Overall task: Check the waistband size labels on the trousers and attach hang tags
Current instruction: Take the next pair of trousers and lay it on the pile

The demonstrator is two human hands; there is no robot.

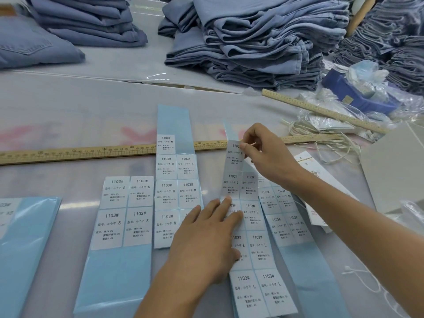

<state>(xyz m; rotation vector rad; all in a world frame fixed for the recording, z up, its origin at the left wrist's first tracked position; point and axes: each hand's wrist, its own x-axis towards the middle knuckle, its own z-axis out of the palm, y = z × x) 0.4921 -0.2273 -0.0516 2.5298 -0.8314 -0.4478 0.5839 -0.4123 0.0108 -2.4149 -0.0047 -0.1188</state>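
Tagging looks barely begun: left hand (pixel 206 235) presses flat on the L sheet (pixel 257 249), right hand (pixel 263 152) pinches a lifted sticker strip (pixel 234 171), trousers (pixel 259 40) stacked beyond, hang tags (pixel 321 180) unattached.

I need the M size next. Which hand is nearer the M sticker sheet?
Left. The left hand rests on the L sheet, overlapping the M sticker sheet's lower corner; the right hand is farther right, pinching an L sticker.

table (pixel 68 106) | on it: label sheets (pixel 125 212), 2 rulers (pixel 75 153), trouser stacks (pixel 254 40), hang tags (pixel 321 180), string (pixel 321 143)
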